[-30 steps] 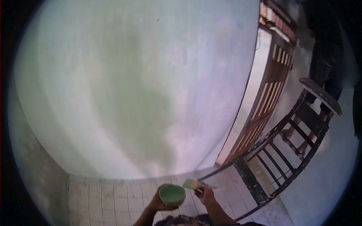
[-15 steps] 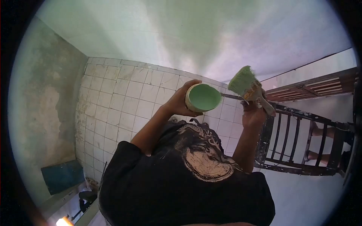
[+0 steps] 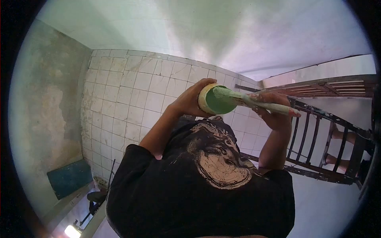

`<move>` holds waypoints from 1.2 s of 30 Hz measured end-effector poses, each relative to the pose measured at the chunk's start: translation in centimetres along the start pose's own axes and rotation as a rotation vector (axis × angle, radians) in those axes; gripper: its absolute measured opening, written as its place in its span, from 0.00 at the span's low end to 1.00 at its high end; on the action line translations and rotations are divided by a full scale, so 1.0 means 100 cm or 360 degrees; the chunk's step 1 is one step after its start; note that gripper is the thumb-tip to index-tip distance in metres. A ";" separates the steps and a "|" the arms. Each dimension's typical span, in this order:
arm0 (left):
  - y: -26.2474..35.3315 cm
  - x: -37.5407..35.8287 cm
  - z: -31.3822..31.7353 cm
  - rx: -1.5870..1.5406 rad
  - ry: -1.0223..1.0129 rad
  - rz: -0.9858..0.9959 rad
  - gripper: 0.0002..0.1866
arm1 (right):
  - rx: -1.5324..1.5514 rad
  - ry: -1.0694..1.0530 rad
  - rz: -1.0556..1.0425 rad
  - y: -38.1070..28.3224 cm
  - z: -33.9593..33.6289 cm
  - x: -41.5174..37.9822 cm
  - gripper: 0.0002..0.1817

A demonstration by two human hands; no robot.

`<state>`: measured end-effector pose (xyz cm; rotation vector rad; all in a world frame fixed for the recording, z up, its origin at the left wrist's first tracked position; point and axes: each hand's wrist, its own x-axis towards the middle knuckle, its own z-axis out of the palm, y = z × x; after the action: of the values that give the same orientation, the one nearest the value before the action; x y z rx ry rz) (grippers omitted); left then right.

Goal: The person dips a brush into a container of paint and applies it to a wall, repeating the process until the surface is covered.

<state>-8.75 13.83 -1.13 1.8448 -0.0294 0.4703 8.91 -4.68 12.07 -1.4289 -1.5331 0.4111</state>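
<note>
My left hand (image 3: pixel 189 98) is wrapped round a round paint tub (image 3: pixel 202 100), its mouth tilted toward the right. Green paint (image 3: pixel 220 105) shows inside it. My right hand (image 3: pixel 274 108) grips the handle of a wide paintbrush (image 3: pixel 242 98), whose handle end points right. The green-coated bristles lie over the tub's mouth, at its upper rim. Both hands are held out in front of my chest, above the tiled floor.
A dark, paint-spattered ladder-like frame (image 3: pixel 323 115) stands on the right, with a person's bare legs (image 3: pixel 339 158) beyond it. The pale green wall (image 3: pixel 178 27) rises ahead over white floor tiles (image 3: pixel 119 91). A dark teal panel (image 3: pixel 70 178) is at lower left.
The paintbrush has swung from upright, right of the tub, leftward and down until its bristles overlap the tub's mouth. The tub has tipped toward the brush.
</note>
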 end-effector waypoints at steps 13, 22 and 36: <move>0.011 -0.002 0.011 -0.0075 -0.0084 -0.0102 0.51 | -0.0217 -0.0619 0.0126 -0.031 -0.003 0.039 0.13; 0.015 -0.012 0.012 0.0005 -0.0113 -0.0175 0.54 | -0.0310 -0.0767 0.0220 -0.034 0.014 0.043 0.14; 0.017 -0.020 0.008 -0.0064 0.0011 -0.0204 0.51 | -0.0390 -0.0892 0.0188 -0.027 0.032 0.054 0.15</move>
<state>-10.79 12.13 -0.47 1.7932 0.0833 0.3838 5.61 0.59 14.84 -1.6901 -2.0013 0.7645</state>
